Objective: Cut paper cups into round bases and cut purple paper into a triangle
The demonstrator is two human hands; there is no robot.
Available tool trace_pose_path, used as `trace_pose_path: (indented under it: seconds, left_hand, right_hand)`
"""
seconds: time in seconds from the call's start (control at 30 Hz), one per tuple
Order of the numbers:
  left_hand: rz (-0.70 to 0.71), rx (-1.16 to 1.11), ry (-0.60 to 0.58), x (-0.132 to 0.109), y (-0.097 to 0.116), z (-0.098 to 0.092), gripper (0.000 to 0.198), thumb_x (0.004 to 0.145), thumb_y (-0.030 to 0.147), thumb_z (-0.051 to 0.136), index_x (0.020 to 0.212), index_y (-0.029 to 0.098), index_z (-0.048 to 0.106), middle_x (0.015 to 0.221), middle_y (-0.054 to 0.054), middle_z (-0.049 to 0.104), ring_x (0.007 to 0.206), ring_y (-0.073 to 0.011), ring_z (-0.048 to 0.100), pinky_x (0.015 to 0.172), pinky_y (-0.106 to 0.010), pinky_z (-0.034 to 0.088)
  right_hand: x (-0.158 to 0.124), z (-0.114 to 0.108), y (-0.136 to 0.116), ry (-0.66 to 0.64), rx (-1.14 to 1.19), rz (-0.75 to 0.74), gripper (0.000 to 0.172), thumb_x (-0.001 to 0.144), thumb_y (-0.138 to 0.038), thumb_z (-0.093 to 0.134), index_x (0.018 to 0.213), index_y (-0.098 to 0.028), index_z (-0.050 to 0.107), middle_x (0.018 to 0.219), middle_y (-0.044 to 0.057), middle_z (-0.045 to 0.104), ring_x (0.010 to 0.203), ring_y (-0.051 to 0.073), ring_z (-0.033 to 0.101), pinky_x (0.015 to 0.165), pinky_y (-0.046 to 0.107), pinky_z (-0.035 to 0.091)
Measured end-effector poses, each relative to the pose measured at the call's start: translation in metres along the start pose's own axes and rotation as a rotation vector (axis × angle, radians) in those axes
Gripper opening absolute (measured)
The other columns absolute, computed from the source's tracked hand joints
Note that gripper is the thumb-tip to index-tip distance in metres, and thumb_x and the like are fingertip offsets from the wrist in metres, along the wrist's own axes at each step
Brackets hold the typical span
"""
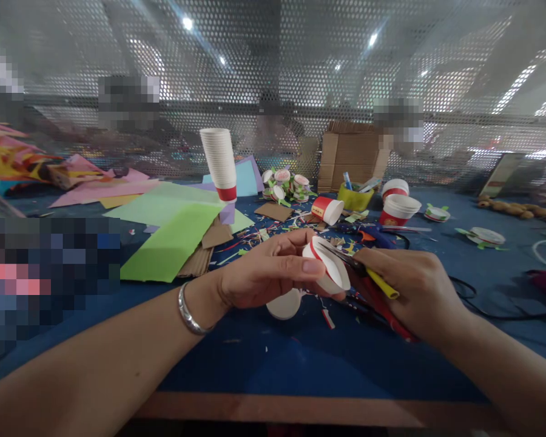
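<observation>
Scissors (pixel 382 285) fill my right hand (pixel 412 282), blades (pixel 346 257) at the edge of the cut paper cup (pixel 332 276) that my left hand (pixel 273 270) pinches above the desk (pixel 236 364). From far away, I think small, slow snips work best, the cup turned gently, my left thumb (pixel 313 267) well clear.

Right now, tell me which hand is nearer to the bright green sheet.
Left. The left hand, holding a cut paper cup, is to the right of the bright green sheet; the right hand, gripping scissors, is farther right.
</observation>
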State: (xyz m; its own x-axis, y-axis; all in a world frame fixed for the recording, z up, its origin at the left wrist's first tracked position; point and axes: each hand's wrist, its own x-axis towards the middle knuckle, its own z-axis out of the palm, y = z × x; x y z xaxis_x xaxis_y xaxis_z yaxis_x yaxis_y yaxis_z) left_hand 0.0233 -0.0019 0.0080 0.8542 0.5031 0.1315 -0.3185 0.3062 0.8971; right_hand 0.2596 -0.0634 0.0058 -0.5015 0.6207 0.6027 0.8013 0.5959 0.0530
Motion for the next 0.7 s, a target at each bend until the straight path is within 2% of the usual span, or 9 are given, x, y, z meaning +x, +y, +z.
trace_pose_path:
  seconds: [0.1,0.2,0.37,0.47,0.57,0.7]
  left_hand:
    - [-0.013,-0.007,0.018,0.001,-0.002,-0.001,0.033,0.081,0.039,0.08,0.097,0.012,0.07,0.095,-0.011,0.076,0.086,-0.0194,0.076,0.079,-0.024,0.058]
    - [0.012,-0.05,0.066,0.0,-0.003,0.004,0.03,0.084,0.037,0.078,0.099,0.013,0.068,0.097,-0.01,0.076,0.089,-0.0194,0.076,0.083,-0.025,0.058]
    - [0.09,-0.025,0.247,-0.003,-0.003,0.017,0.045,0.07,0.021,0.09,0.104,0.017,0.06,0.098,-0.004,0.073,0.091,-0.0167,0.072,0.087,-0.028,0.056]
    - [0.121,-0.002,0.324,-0.003,-0.003,0.023,0.045,0.068,0.017,0.091,0.099,0.018,0.058,0.096,-0.002,0.071,0.088,-0.0137,0.07,0.085,-0.026,0.055]
    - [0.132,-0.032,0.343,-0.002,-0.003,0.023,0.045,0.068,0.019,0.091,0.095,0.019,0.056,0.095,-0.001,0.072,0.088,-0.0134,0.07,0.086,-0.028,0.055]
    - [0.122,-0.046,0.301,-0.003,0.0,0.02,0.038,0.072,0.021,0.09,0.093,0.018,0.058,0.095,-0.001,0.073,0.09,-0.0138,0.071,0.088,-0.026,0.054]
  right_hand:
    - [0.0,0.002,0.0,-0.03,-0.001,0.05,0.018,0.088,-0.013,0.049,0.081,-0.017,0.066,0.061,0.004,0.067,0.049,0.016,0.06,0.05,0.027,0.037]
    - [0.0,0.003,0.001,-0.038,-0.019,0.1,0.018,0.088,-0.015,0.05,0.075,-0.018,0.062,0.056,0.0,0.06,0.045,0.014,0.052,0.049,0.027,0.034]
    - [0.0,0.001,0.0,-0.024,-0.024,0.136,0.017,0.087,-0.014,0.052,0.073,-0.019,0.06,0.055,-0.001,0.057,0.045,0.013,0.047,0.05,0.026,0.033]
    - [0.0,0.001,0.0,-0.022,-0.025,0.134,0.015,0.087,-0.013,0.053,0.076,-0.018,0.063,0.056,-0.001,0.058,0.046,0.013,0.049,0.05,0.025,0.033]
    - [0.0,0.002,0.0,-0.007,-0.036,0.134,0.017,0.089,-0.017,0.055,0.074,-0.018,0.062,0.055,-0.002,0.056,0.045,0.012,0.047,0.049,0.024,0.033]
    - [0.002,0.003,0.001,0.043,-0.032,0.109,0.026,0.095,-0.026,0.054,0.072,-0.017,0.062,0.053,-0.002,0.055,0.043,0.012,0.047,0.048,0.024,0.033]
